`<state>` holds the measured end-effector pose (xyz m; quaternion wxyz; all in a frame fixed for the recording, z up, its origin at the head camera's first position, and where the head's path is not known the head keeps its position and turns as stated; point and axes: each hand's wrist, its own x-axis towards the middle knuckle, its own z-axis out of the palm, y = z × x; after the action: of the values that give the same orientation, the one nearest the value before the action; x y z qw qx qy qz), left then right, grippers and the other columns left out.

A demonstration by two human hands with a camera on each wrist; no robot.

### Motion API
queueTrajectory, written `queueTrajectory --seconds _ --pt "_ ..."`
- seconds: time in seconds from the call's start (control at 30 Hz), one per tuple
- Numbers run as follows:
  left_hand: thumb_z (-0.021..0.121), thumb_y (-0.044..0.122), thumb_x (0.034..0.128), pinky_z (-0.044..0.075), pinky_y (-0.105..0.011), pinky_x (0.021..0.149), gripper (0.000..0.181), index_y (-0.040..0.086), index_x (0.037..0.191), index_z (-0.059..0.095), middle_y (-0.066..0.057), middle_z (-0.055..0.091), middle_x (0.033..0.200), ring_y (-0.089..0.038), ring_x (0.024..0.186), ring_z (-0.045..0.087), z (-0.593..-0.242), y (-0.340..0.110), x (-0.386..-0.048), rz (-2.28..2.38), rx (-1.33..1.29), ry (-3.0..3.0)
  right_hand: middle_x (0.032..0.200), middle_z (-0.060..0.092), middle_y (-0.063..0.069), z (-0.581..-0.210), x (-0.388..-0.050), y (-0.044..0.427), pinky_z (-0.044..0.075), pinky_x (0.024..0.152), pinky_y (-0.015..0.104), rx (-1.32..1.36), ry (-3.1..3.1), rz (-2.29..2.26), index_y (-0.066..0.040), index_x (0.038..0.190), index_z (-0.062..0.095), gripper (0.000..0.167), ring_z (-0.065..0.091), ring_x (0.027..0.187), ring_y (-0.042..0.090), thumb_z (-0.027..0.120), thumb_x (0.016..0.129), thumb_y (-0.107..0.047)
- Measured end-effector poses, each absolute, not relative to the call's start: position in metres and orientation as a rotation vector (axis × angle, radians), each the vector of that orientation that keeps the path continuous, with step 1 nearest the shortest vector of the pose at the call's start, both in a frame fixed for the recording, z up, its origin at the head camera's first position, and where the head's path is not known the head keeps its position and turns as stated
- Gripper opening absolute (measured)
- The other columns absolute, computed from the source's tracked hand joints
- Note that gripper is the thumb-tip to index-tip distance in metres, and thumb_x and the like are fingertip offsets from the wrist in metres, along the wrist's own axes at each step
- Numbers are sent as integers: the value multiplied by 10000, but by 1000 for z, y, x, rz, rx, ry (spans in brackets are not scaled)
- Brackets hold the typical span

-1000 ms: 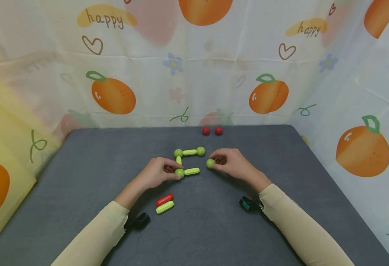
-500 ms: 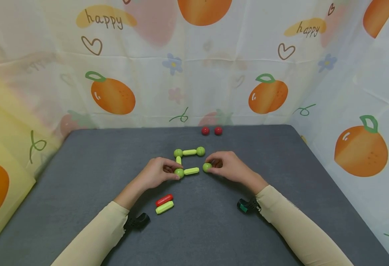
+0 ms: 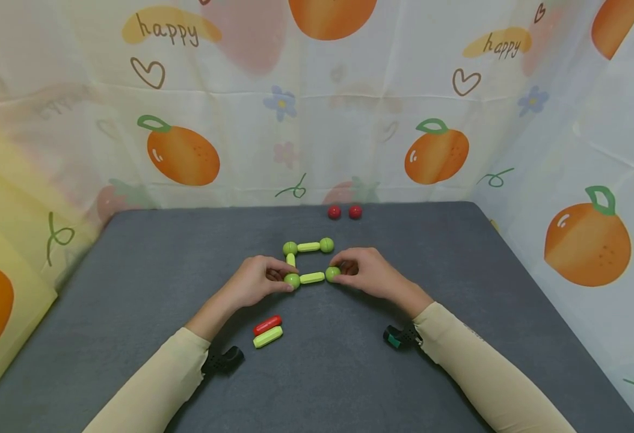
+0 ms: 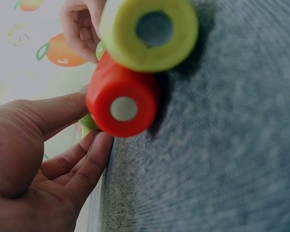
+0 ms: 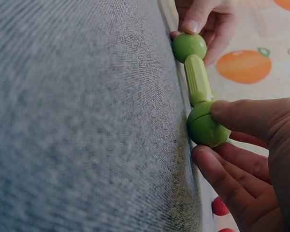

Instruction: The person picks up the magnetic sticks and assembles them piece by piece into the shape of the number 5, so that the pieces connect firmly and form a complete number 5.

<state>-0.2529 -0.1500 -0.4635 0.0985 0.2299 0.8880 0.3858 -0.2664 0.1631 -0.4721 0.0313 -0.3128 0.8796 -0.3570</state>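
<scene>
My left hand [image 3: 257, 280] pinches a green ball [image 3: 292, 281] at the near left corner of a frame of balls and rods. A yellow-green rod [image 3: 312, 278] runs right from that ball. At the rod's other end, my right hand [image 3: 370, 272] pinches another green ball [image 5: 208, 124] between thumb and fingers. In the right wrist view, ball and rod appear to touch. A short rod [image 3: 291, 260], partly behind my left fingers, leads to the far left ball [image 3: 290, 248]. From there a rod [image 3: 308, 246] reaches the far right ball [image 3: 326, 245].
A loose red rod [image 3: 267, 325] and a yellow-green rod [image 3: 268, 337] lie side by side near my left wrist. Two red balls [image 3: 334, 211] sit at the back edge of the grey table [image 3: 328, 373]. A printed curtain [image 3: 349, 132] hangs behind.
My right hand has moved left and slightly nearer, bringing its green ball from apart to the rod's right end. My left hand has stayed on its ball.
</scene>
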Motion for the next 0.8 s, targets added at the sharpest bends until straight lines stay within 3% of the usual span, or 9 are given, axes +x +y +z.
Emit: queueTrajectory --seconds 0.8 --pt "892 182 937 607 -382 830 358 140 1286 822 38 744 1042 -115 905 720 -463 -149 -253 1157 666 2636 1093 757 -75 -477 -269 166 600 854 358 -928 2629 -1184 -199 1233 807 247 713 926 85 844 990 -185"
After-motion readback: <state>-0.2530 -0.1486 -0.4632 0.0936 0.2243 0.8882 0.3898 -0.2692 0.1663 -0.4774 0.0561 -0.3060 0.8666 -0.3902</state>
